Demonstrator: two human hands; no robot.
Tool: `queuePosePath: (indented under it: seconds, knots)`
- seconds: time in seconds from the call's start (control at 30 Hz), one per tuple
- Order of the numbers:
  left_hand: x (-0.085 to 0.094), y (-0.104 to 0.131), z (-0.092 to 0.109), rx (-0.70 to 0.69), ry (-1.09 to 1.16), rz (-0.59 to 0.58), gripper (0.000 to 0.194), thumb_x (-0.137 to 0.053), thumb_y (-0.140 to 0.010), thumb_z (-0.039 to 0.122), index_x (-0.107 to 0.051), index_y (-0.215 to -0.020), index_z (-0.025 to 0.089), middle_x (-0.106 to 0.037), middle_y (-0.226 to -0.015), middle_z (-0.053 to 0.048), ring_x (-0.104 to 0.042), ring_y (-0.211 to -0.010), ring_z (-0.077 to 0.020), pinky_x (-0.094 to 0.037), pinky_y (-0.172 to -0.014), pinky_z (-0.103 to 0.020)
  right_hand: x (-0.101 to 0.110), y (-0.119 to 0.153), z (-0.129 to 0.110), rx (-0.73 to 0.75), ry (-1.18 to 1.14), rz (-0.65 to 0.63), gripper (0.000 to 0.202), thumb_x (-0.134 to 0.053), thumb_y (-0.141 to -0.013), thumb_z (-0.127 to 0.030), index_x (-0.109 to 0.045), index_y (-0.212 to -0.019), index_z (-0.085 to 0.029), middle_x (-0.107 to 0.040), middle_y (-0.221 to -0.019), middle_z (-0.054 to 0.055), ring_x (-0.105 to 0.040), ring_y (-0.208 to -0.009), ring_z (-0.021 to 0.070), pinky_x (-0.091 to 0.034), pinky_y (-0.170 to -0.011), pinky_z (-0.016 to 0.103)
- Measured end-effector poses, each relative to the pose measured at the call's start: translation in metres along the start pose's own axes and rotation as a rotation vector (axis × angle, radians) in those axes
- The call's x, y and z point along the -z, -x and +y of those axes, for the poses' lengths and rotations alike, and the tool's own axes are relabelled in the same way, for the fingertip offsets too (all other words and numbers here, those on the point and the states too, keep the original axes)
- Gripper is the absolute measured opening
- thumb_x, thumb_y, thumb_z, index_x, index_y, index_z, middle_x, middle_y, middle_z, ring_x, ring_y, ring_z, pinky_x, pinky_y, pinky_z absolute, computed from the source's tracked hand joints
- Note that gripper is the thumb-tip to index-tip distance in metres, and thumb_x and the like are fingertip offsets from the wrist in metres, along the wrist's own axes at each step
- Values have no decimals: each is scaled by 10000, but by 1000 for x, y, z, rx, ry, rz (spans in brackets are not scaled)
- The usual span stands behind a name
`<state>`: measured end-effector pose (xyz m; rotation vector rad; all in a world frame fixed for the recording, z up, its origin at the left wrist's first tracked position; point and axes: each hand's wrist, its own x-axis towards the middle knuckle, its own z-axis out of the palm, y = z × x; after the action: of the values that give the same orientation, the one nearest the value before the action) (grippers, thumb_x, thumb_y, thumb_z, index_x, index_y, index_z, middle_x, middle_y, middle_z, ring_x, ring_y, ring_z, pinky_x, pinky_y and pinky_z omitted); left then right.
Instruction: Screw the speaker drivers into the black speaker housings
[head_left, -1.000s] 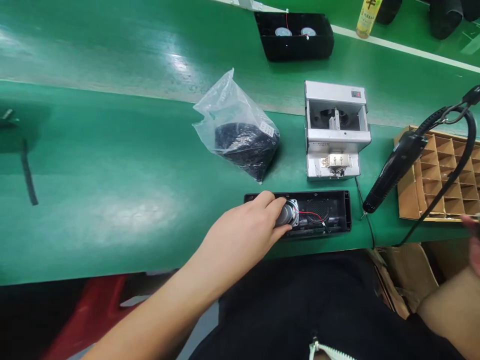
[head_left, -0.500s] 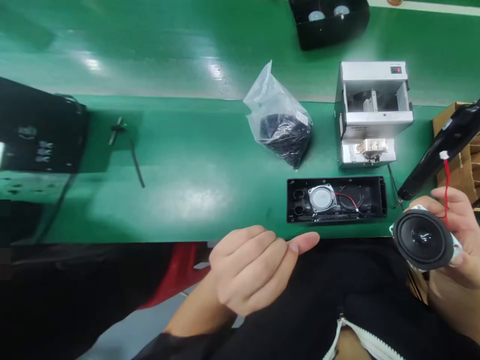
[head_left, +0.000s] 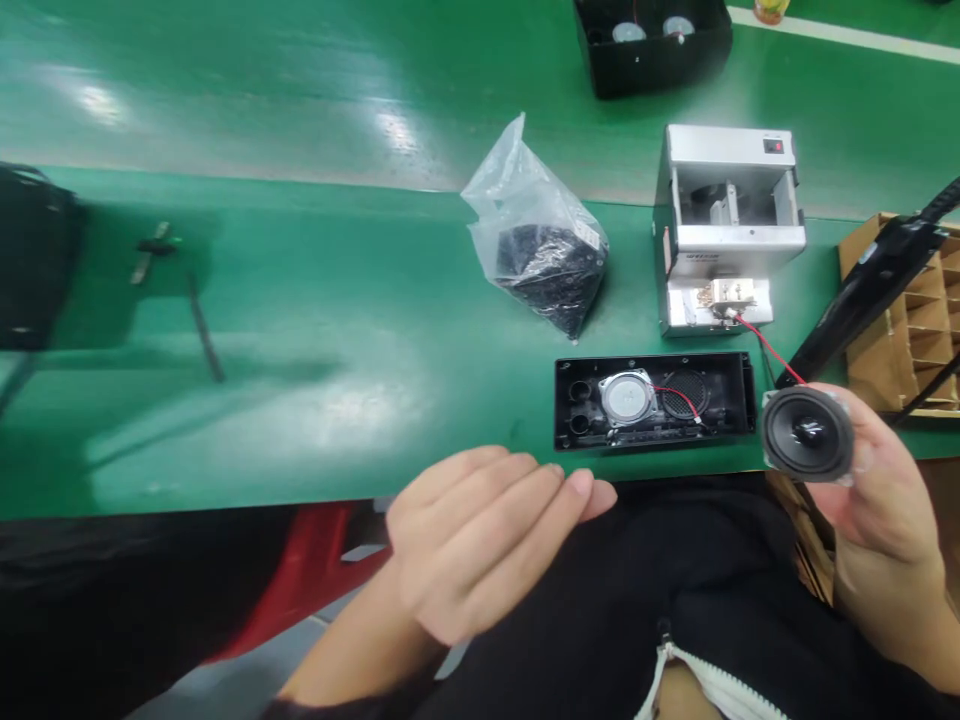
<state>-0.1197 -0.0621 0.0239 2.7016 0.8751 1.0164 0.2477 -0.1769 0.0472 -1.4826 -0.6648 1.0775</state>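
Observation:
In my right hand point(head_left: 881, 490) I hold a round black loudspeaker point(head_left: 808, 432) by its edge, cone facing up. Its red wire point(head_left: 776, 352) stretches up and left to the small front fixture of a silver screw feeder point(head_left: 739, 245). My left hand point(head_left: 480, 540) is closed, fingers pressed together, in front of the table edge; whatever is inside it is hidden. Between and above my hands lies an open black speaker housing point(head_left: 724, 425). One speaker point(head_left: 628, 398) sits back-up in the housing beside a round mesh grille, its red wire lying across the grille.
A clear plastic bag point(head_left: 544, 250) with black parts lies behind the housing. A black electric screwdriver point(head_left: 862, 290) hangs slanted at the right, before a divided cardboard box point(head_left: 930, 320). Another black housing point(head_left: 652, 55) stands farther back. A black case point(head_left: 34, 260) is at far left.
My right hand has moved left and up with the loudspeaker. The wire's white plug, loose in the air before, is now at the feeder's front. My left fingers have drawn closer together.

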Motion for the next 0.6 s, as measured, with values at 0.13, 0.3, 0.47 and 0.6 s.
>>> queuePosePath:
  seconds: [0.13,0.3,0.47,0.6]
  knots:
    - [-23,-31,-13,-208,4,226,142,-889,-1149,116,-794,-1104,211,-827,-826,35,-781,-640,-151,-691,-626,-309,-6,-9,-6,138,47,-47,511,-1032,-977,-616,-924,-1384,-326,-921,-1168,49,-835,-947,204,-730,-789,299]
    - [-45,-41,-24,-210,4,249,204,-917,-1141,143,-750,-1079,242,-778,-752,82,-740,-588,-134,-632,-592,-286,-10,-17,-8,276,151,-39,500,-1064,-959,-523,-921,-1405,-347,-911,-1240,51,-834,-977,206,-730,-817,310]
    - [-51,-48,-26,-269,-10,166,135,-861,-1142,85,-793,-1125,200,-844,-849,6,-757,-684,-168,-569,-650,-333,-12,-25,-7,371,228,-45,460,-1000,-1011,-564,-915,-1395,-327,-893,-1176,66,-809,-910,219,-710,-743,330]
    - [-54,-55,-28,-233,-52,8,242,-842,-1164,105,-767,-963,217,-786,-811,23,-634,-653,-157,-433,-617,-361,-10,-33,-2,480,273,-48,443,-960,-1058,-605,-914,-1419,-353,-903,-1237,73,-840,-962,231,-713,-765,341]
